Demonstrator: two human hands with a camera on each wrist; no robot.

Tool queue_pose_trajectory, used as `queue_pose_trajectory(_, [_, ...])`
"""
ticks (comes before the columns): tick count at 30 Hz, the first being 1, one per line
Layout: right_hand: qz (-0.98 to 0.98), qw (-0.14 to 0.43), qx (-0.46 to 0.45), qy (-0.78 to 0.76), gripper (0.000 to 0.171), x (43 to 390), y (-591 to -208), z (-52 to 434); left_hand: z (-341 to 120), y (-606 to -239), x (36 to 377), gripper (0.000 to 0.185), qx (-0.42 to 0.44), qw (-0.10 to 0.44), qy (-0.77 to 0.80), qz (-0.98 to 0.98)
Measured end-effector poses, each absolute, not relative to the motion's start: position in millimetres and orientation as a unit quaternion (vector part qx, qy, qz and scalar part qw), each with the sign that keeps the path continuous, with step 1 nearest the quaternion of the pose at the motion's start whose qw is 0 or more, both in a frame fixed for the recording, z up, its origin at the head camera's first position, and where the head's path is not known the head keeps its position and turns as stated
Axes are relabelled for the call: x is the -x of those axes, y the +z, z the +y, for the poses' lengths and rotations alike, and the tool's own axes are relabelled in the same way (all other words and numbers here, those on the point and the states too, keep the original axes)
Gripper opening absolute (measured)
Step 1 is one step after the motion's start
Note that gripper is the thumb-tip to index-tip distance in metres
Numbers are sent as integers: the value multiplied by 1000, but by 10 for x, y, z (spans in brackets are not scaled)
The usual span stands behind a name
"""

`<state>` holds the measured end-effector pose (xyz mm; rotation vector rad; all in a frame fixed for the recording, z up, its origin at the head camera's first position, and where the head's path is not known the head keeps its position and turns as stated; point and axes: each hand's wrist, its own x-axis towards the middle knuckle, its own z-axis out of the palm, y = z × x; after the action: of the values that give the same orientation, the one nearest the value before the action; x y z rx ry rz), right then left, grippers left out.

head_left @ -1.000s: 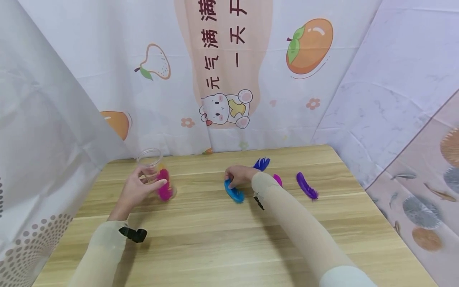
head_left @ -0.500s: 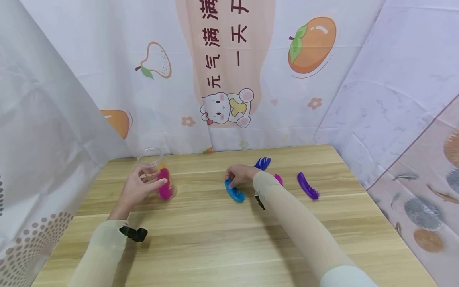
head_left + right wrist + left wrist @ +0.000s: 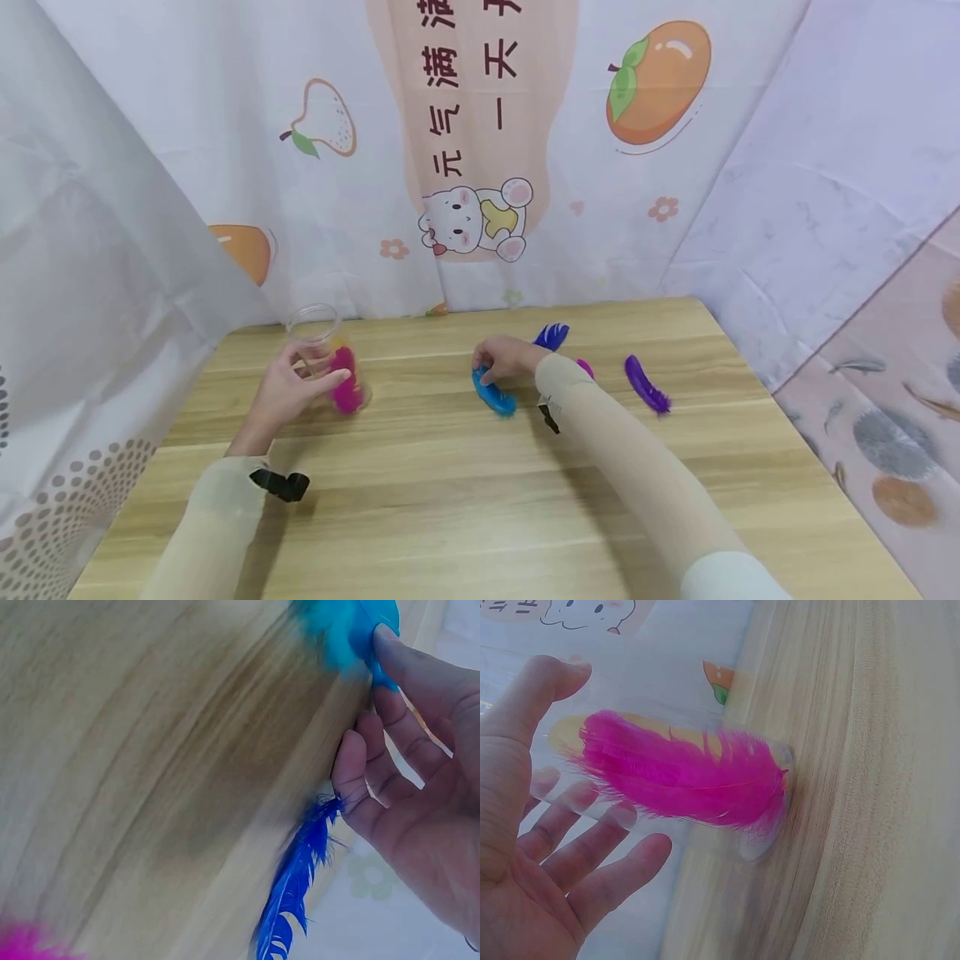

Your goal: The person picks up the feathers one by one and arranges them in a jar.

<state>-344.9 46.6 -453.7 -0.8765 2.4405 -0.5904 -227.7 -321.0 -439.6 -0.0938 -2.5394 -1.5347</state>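
Wooden bench (image 3: 465, 500), pale grain, fills the lower part of the head view. White printed cloth (image 3: 525, 150) hangs behind it: persimmons, a pear, a cartoon bear, a column of characters. Plain white sheet on the left side, marbled sheet on the right. Both arms in beige sleeves; a black strap at each wrist.

Left hand (image 3: 288, 392): grip wrapped round a clear plastic cup (image 3: 324, 350) standing at the back left of the bench. In the left wrist view the thumb lies over the top side of the cup and the fingers (image 3: 592, 825) sit behind it, seen through the plastic. Cup holds a pink feather (image 3: 682, 772); something yellow shows behind it, too blurred to name.

Right hand (image 3: 504, 358): near the middle of the bench, fingers curled down, fingertips (image 3: 390, 641) pinching the upper end of a light blue feather (image 3: 492, 396). The rest of that feather lies on the wood, pointing toward the camera wearer. Right wrist view is blurred; the other fingers are bent and loose beside a dark blue feather (image 3: 292, 892).

Count of feathers:
- pink, in cup: one
- light blue, in right grip: one
- dark blue (image 3: 551, 335), on the bench just behind the right hand: one
- purple (image 3: 647, 385), on the bench well to the right of the hand: one
- second pink one (image 3: 585, 367), mostly hidden behind the right forearm: one

Cups: one.
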Motion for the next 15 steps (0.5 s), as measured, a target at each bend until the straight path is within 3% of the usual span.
queue_pose_trajectory(15, [893, 226, 314, -231, 15, 3441, -4503, 516, -3231, -4384, 2273, 69, 29, 73, -512, -855])
